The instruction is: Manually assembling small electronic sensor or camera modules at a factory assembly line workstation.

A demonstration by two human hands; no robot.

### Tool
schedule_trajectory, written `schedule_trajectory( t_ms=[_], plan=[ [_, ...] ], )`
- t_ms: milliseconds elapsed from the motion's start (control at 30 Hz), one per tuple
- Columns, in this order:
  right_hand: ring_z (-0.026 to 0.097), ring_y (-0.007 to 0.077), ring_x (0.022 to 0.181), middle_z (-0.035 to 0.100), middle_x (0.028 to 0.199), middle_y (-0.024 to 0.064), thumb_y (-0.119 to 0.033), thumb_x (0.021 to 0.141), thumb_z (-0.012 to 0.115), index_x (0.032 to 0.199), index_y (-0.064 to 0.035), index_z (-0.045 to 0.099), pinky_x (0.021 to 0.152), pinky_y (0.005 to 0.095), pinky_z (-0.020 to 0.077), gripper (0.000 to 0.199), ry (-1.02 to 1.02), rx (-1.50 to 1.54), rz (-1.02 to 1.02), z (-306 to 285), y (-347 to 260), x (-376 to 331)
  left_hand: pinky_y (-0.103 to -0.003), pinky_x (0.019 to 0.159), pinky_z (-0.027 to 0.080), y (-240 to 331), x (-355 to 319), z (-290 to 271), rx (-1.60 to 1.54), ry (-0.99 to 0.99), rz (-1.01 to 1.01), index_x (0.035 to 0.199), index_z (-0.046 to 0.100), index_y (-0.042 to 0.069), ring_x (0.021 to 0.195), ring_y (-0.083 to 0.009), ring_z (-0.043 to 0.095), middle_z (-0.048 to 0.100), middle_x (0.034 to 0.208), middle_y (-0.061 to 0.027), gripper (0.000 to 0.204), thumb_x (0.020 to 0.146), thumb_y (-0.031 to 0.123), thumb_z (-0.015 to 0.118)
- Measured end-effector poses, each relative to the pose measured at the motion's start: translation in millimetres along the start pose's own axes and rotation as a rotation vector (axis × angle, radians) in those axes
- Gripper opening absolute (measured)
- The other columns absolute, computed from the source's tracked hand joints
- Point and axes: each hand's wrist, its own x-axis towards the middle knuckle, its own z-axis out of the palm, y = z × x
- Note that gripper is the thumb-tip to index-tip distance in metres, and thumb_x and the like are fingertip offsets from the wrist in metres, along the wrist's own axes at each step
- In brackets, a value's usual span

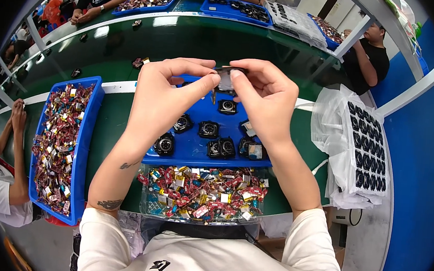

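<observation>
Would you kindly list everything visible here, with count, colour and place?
small dark part: one, black, pinched between both hands above the tray
blue tray: one, blue, in front of the person, holding about nine round black parts
clear box: one, transparent, nearest the person, full of red and gold pieces
blue bin: one, blue, at left, full of the same red and gold pieces
white bagged trays: a stack, white with black parts, at right
green belt: one, dark green, running across
co-workers: several, around the belt
left hand: grip on the small dark part
right hand: grip on the small dark part
</observation>
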Motion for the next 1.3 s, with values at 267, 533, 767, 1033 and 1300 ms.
schedule_trajectory(
  t_ms=[267, 533, 767, 1033, 1300],
  plan=[
    [0.062, 0.0076, 0.079, 0.065, 0.089, 0.0062, 0.000, 0.082, 0.066, 0.094, 0.0005, 0.057, 0.068, 0.0189, 0.0494, 0.015, -0.046, 0.116, 0.073, -10.6, -8.1, 0.4, -0.019, 0.062, 0.046, 10.9, -5.6, 0.8, 0.016, -0.074, -0.040, 0.085, 0.070, -0.002, 0.069, -0.0057, 0.060, 0.067, 0.075, -0.0043, 0.013, 0.079, 0.009, 0.072],
    [0.064, 0.0113, 0.081, 0.068, 0.091, 0.0114, 0.007, 0.081, 0.062, 0.089, -0.0005, 0.055, 0.070, 0.0215, 0.0497, 0.013, -0.034, 0.046, -0.072, -6.3, -4.2, -2.7, -0.022, 0.055, 0.045, 3.4, -0.6, -0.9, -0.239, -0.170, -0.086, 0.083, 0.072, 0.000, 0.060, -0.0060, 0.058, 0.067, 0.069, -0.0054, 0.017, 0.078, 0.016, 0.073],
    [0.064, 0.0142, 0.088, 0.066, 0.099, 0.0141, 0.008, 0.082, 0.061, 0.092, 0.0019, 0.055, 0.080, 0.0249, 0.0503, 0.013, -0.075, 0.008, -0.084, 0.0, -11.6, -6.6, -0.020, 0.062, 0.049, 5.2, -1.2, -4.2, -0.308, -0.108, -0.116, 0.084, 0.066, -0.003, 0.069, -0.0065, 0.062, 0.068, 0.077, -0.0067, 0.016, 0.078, 0.010, 0.074],
    [0.061, 0.0108, 0.083, 0.065, 0.092, 0.0083, 0.000, 0.087, 0.060, 0.092, -0.0017, 0.054, 0.078, 0.0231, 0.0469, 0.008, -0.080, 0.005, -0.049, -15.4, -8.8, -9.5, -0.024, 0.053, 0.043, -1.0, 0.8, -1.6, -0.171, -0.072, 0.076, 0.073, 0.066, 0.000, 0.056, -0.0092, 0.056, 0.065, 0.064, -0.0062, 0.025, 0.068, 0.020, 0.080],
    [0.057, 0.0064, 0.074, 0.063, 0.087, 0.0035, -0.003, 0.088, 0.060, 0.105, 0.0043, 0.061, 0.066, 0.0181, 0.0448, 0.019, -0.230, 0.048, 0.107, -16.2, 23.3, 9.2, -0.035, 0.061, 0.049, 0.5, -1.5, -17.1, 0.166, -0.018, 0.174, 0.065, 0.064, 0.000, 0.065, -0.0254, 0.063, 0.064, 0.066, -0.0122, 0.027, 0.072, 0.023, 0.075]
  ],
)
